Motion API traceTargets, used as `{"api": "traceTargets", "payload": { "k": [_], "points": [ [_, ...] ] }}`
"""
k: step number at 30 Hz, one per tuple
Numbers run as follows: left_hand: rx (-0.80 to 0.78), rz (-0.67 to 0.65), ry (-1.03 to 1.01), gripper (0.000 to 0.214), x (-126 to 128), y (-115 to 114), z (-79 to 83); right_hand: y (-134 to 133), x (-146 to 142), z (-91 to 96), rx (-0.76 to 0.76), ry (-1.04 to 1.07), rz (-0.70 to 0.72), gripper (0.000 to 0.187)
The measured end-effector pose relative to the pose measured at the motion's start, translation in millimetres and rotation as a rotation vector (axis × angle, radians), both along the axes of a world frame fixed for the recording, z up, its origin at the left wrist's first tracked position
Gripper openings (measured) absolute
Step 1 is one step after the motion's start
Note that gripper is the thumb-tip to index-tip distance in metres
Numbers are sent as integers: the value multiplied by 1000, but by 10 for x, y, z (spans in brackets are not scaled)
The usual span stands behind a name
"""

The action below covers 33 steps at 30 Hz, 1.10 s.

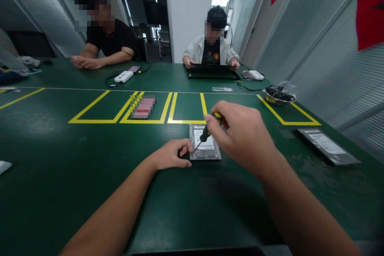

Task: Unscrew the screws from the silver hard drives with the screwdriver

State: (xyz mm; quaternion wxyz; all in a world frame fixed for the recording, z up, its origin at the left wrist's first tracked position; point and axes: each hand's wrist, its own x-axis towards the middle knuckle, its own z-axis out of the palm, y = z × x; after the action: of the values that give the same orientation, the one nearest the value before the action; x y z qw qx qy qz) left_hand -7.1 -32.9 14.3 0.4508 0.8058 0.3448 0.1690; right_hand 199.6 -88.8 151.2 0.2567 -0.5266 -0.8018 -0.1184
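Note:
A silver hard drive (212,153) with a white label lies flat on the green table in front of me. My right hand (240,132) grips a screwdriver (207,133) with a dark green and yellow handle. The screwdriver slants down to the left, its tip at the drive's lower left corner. My left hand (172,154) rests on the table against the drive's left edge, fingers curled and thumb near the front corner. A screw under the tip is too small to make out.
Another hard drive (327,144) lies to the right, below a metal bowl (279,98) of dark items. A pink phone-like object (144,108) lies within yellow tape. Across the table, one person (109,40) sits with hands together; another (211,44) holds a dark panel (213,73).

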Motion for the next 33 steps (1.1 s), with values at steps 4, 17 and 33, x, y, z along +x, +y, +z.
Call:
{"api": "traceTargets", "payload": {
  "k": [4,17,33],
  "points": [
    [-36,15,-22,39,-4,-9,-21,-86,302,116,116,44,-139,27],
    [-121,5,-95,13,-23,7,14,9,886,-734,-19,-104,-560,30],
    [165,461,-34,23,132,106,-109,47,714,-1154,-547,-209,-416,26]
  ]
}}
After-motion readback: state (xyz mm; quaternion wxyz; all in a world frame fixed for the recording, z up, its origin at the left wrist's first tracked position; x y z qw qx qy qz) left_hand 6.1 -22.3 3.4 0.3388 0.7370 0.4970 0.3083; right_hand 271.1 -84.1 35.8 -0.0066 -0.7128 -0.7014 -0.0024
